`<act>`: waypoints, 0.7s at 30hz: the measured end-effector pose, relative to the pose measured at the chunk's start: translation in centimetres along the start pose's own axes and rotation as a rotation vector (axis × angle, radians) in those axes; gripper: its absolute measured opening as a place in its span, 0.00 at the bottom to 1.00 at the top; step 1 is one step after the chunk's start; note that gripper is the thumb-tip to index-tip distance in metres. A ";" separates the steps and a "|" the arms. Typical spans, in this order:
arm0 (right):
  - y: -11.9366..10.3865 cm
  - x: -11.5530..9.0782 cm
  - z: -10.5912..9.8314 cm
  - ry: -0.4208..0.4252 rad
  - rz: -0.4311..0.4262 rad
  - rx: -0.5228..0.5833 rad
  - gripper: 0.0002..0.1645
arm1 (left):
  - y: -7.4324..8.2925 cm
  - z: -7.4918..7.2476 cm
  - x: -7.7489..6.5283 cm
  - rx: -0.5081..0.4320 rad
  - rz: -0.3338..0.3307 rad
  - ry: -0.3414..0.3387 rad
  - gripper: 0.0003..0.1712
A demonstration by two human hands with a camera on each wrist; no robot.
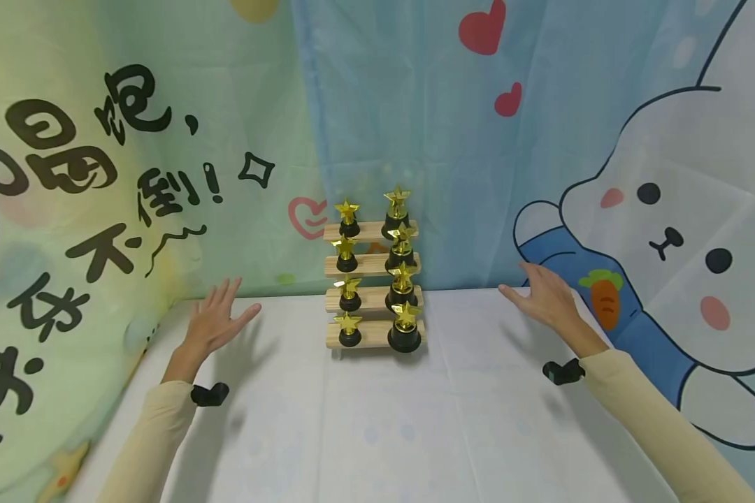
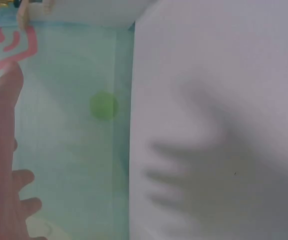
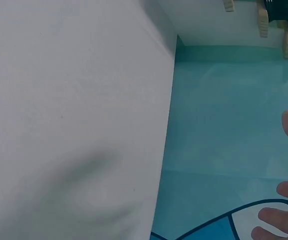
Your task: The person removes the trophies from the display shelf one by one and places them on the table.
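My left hand (image 1: pixel 214 321) hovers over the left of the table, fingers spread and holding nothing. Over the right side, my right hand (image 1: pixel 544 297) is likewise raised with spread thumb and fingers. Between them, apart from both, stands a stepped wooden rack (image 1: pixel 371 264) at the table's back. Each of its steps bears a small star trophy on the left, such as the front one (image 1: pixel 349 330), and a larger one on the right, such as the front large trophy (image 1: pixel 405 328). All have gold stars on black bases. In the left wrist view the thumb (image 2: pixel 9 85) shows at the left edge.
A white cloth covers the table (image 1: pixel 377 426). Behind it hangs a printed curtain (image 1: pixel 377 91) with dark lettering at left and a cartoon rabbit (image 1: pixel 686 230) at right. Both wrists wear a small black device, one at the left cuff (image 1: pixel 210 395).
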State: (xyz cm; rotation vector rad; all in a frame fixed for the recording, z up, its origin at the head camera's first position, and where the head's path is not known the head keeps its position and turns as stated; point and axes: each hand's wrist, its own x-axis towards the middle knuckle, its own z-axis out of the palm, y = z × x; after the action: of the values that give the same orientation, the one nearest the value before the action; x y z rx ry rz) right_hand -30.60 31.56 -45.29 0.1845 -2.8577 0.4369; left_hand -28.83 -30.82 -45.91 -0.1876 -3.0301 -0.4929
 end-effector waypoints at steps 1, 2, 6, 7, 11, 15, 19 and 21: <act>-0.1 0.0 0.1 -0.003 0.004 0.001 0.48 | 0.1 0.1 0.0 -0.008 0.001 0.001 0.51; -0.1 -0.1 0.2 -0.009 0.006 0.003 0.48 | 0.1 0.2 -0.1 -0.012 0.002 0.001 0.51; -0.3 -0.3 0.8 -0.039 0.007 0.002 0.47 | 0.0 0.5 -0.3 -0.020 -0.003 -0.010 0.51; -0.4 -0.4 0.9 -0.046 0.008 0.005 0.48 | 0.0 0.6 -0.3 -0.023 -0.003 -0.010 0.51; -0.8 -0.7 1.2 -0.059 0.018 0.034 0.47 | 0.1 0.9 -0.4 -0.053 0.011 0.006 0.51; -1.3 -0.9 1.5 -0.074 0.022 0.058 0.47 | 0.4 1.4 -0.5 -0.089 0.022 0.009 0.51; -1.6 -1.0 1.7 -0.074 0.016 0.062 0.46 | 0.7 2.0 -0.5 -0.120 0.024 0.001 0.51; -1.8 -1.1 1.8 -0.063 0.011 0.061 0.46 | 0.8 2.2 -0.5 -0.133 0.026 -0.010 0.51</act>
State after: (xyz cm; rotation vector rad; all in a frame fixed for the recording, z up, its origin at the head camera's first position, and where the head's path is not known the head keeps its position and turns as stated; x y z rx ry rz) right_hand -29.66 29.38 -46.70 0.1980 -2.9103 0.5306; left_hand -28.35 -29.40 -47.81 -0.2366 -3.0011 -0.6942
